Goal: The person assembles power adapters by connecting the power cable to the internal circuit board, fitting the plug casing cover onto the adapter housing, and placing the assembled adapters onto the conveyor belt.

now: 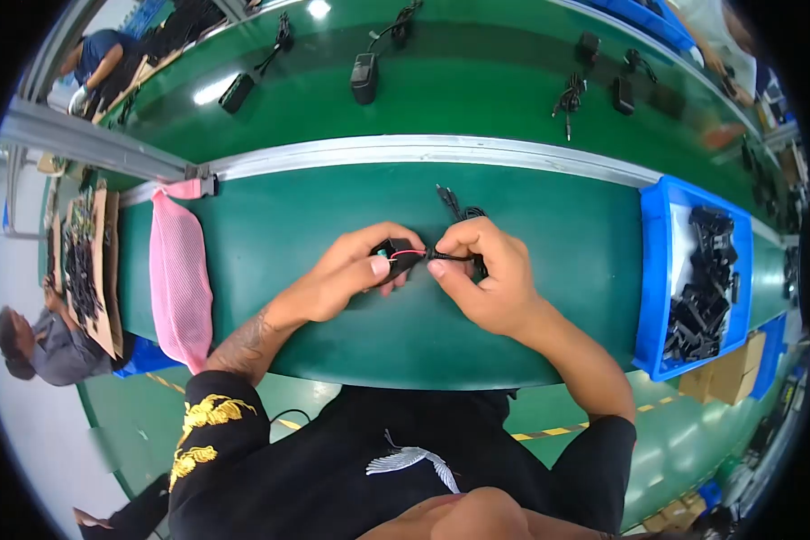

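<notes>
Over the middle of the green table, my left hand (346, 273) is closed around a small black adapter housing (402, 258). A red wire and a bit of green show at the housing's open side. Close beside it, my right hand (488, 274) pinches a black cable (447, 256) between thumb and forefinger, where it meets the red wire. The rest of that cable lies bundled (466, 212) behind my right hand, its plug end pointing away from me. My fingers partly hide the inside of the housing.
A pink mesh bag (181, 274) lies at left. At right stands a blue bin (651, 279) of black plastic parts. Beyond the metal rail (423, 147), adapters (364, 78) with cables lie on a green belt (477, 85). Other people work at left and far right.
</notes>
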{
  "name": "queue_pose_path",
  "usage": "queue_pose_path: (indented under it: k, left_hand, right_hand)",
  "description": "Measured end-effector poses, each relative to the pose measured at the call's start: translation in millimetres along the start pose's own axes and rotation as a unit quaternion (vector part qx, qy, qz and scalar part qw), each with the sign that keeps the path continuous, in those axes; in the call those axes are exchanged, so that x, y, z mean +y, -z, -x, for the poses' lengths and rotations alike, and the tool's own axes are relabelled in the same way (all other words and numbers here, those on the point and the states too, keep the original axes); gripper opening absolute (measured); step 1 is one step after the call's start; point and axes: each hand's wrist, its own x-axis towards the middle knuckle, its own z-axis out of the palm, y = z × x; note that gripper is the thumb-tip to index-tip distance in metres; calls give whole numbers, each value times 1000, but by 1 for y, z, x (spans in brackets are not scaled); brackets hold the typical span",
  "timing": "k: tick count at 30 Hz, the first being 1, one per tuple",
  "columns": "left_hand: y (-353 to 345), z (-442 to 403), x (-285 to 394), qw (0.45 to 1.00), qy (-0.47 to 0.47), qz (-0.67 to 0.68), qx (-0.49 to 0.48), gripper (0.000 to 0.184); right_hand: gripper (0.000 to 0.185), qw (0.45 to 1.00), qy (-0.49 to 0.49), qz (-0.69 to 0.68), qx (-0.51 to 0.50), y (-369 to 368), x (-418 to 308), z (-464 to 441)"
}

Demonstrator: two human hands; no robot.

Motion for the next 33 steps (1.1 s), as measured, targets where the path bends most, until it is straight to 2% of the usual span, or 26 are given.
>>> queue_pose_path:
  k: [1, 4, 9, 12, 15, 18, 21, 27, 30, 33]
  left_hand:
    - [1, -1, 2, 1000, 7, 20, -1, 45]
    - [1, -4, 3, 1000, -3, 15, 2, 41]
    - [4, -5, -4, 991, -38, -125, 30, 32]
    - [-3, -4, 3, 987, -53, -152, 13, 29]
    - [-2, -7, -2, 984, -83, -154, 23, 27]
    - [0, -5, 10, 995, 14, -99, 1, 26]
    - [0, -6, 11, 994, 32, -103, -11, 26]
    - [-4, -5, 8, 991, 40, -126, 1, 24]
    - [-5, -5, 6, 980, 15, -198, 4, 25]
    - [-6, -5, 2, 979, -21, -204, 16, 25]
  right_hand:
    - [26, 998, 55, 5, 22, 0, 2, -4]
    - [22, 984, 115, 128, 49, 4, 0, -10]
    - [20, 990, 114, 82, -25, 6, -3, -9]
    - [21, 989, 122, 70, -43, 2, -8, -10]
    - [20, 989, 116, 85, -41, 2, -7, -10]
    - [19, 989, 108, 89, -42, 1, -8, -9]
    - [18, 989, 106, 87, -49, -1, -6, -8]
    - [16, 990, 102, 83, -56, -1, -7, -9]
    - [15, 986, 125, 92, -58, -2, -6, -11]
    - [15, 986, 130, 84, -58, -4, -5, -11]
